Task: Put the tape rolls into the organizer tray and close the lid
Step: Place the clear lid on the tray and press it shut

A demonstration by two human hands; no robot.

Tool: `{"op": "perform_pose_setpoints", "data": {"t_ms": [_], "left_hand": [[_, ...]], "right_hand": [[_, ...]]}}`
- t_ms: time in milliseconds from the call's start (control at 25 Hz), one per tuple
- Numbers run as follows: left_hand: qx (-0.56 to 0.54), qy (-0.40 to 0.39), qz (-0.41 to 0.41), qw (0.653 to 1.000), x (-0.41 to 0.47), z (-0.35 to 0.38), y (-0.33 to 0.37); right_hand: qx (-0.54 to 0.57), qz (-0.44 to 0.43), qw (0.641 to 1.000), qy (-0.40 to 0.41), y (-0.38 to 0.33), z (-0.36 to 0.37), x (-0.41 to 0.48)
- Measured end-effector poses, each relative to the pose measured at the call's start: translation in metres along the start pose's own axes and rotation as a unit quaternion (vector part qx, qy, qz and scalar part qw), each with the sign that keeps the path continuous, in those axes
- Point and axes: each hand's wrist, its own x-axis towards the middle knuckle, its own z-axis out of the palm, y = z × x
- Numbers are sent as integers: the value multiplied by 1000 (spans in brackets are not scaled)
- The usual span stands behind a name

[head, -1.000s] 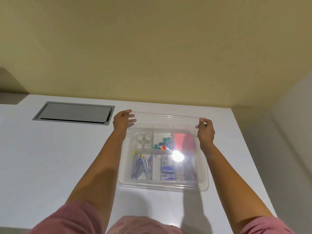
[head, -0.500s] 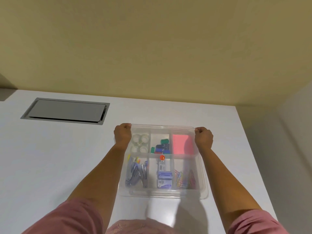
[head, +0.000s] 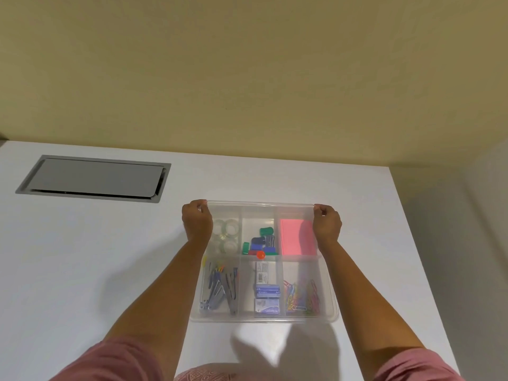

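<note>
Clear plastic six-compartment organizer tray [head: 328,287] sits flat on the white table [head: 82,270], near the table's right side. Clear plastic lid [head: 261,205] lies flat over the tray; contents read through it.

Left hand [head: 197,224] at the far-left corner, fingers curled shut on the lid's corner edge. Right hand [head: 327,225] at the far-right corner, fingers curled the same way on that edge. Cannot tell if the far edge is fully seated or just held against the rim.

Clear tape rolls [head: 226,235] are in the far-left compartment, clustered together, partly hidden behind the left hand.

Other compartments:
- far middle: small green and blue clips [head: 261,243], plus an orange-red round piece [head: 260,254] right at the centre divider
- far right: pink sticky-note pad [head: 297,237]
- near left: metal staplers or similar tools with blue handles [head: 220,290], exact type unclear
- near middle: blue staple boxes [head: 267,298]
- near right: multicoloured paper clips [head: 301,296]

Grey rectangular metal hatch [head: 93,178] is set flush in the table, well left of the tray. Pink sleeves [head: 115,361] on both arms.
</note>
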Motion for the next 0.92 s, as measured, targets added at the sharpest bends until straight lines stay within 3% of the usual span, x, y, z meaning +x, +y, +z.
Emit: {"op": "perform_pose_setpoints", "data": {"t_ms": [480, 920], "left_hand": [[-7, 4, -33, 999, 4, 4, 0], [-15, -11, -81, 997, 10, 3, 0]], "right_hand": [[55, 71, 996, -28, 8, 5, 6], [23, 55, 998, -26, 7, 4, 2]]}}
